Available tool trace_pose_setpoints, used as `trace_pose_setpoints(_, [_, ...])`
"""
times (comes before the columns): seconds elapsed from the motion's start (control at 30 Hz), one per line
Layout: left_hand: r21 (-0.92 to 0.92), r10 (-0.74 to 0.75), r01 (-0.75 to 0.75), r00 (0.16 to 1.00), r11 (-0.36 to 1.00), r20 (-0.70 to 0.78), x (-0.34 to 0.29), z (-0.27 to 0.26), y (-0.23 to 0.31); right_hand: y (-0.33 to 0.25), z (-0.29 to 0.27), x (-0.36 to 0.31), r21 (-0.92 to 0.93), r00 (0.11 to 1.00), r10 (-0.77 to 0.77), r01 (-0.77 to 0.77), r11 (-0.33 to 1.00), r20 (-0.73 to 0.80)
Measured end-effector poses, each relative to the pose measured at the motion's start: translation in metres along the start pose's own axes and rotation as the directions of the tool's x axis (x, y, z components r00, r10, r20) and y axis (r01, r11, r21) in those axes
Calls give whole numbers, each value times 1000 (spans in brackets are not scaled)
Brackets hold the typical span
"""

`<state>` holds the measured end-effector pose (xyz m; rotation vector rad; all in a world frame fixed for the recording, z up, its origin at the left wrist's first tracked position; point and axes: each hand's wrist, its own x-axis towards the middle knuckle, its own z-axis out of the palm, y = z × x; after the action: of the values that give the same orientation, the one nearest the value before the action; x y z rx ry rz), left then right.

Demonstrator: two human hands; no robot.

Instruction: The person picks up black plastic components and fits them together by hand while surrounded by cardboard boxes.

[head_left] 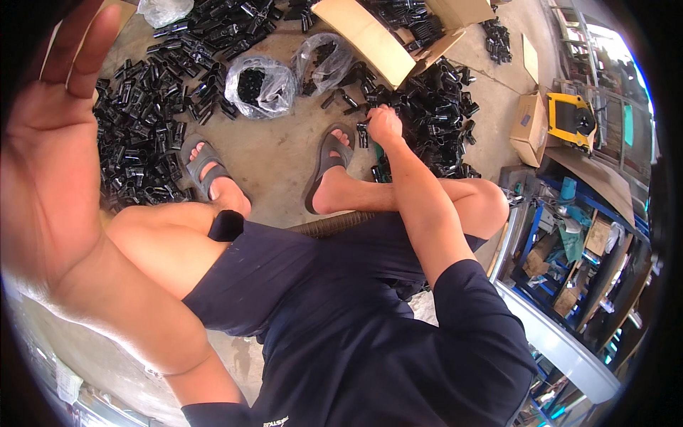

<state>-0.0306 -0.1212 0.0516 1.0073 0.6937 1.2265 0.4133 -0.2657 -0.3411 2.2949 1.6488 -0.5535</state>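
Note:
My left hand (53, 164) is raised close to the camera at the left, palm showing and fingers stretched up. It holds nothing that I can see, and its fingertips run out of the picture. Down between my right knee and the cardboard box, my right hand (385, 124) is closed at a short black tubular part (363, 134), which hangs below its fingers. Beside that hand, on the right, lies a heap of similar black parts (434, 117). A larger heap of black parts (139, 135) spreads over the floor at the left.
Two clear plastic bags (274, 92) (334, 53) with black parts stand ahead of my sandalled feet. An open cardboard box (373, 39) lies at the far heap. To the right are a small carton (528, 130), a yellow-framed object (569, 117) and a cluttered blue rack (530, 242).

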Motion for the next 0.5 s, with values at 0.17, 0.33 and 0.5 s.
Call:
trace_pose_setpoints(0.17, [-39, 2, -1, 1000, 999, 28, 3, 0, 3, -21, -13, 9, -155, 958, -189, 158, 975, -216])
trace_pose_setpoints(0.33, [-78, 12, -8, 999, 997, 50, 7, 1, 3, -32, 2, 29, -226, 952, -201, 148, 963, -231])
trace_pose_setpoints(0.5, [-82, 16, -14, 999, 997, 28, 11, -8, 11, -27, 9, 37, -342, 941, -303, 238, 909, -150])
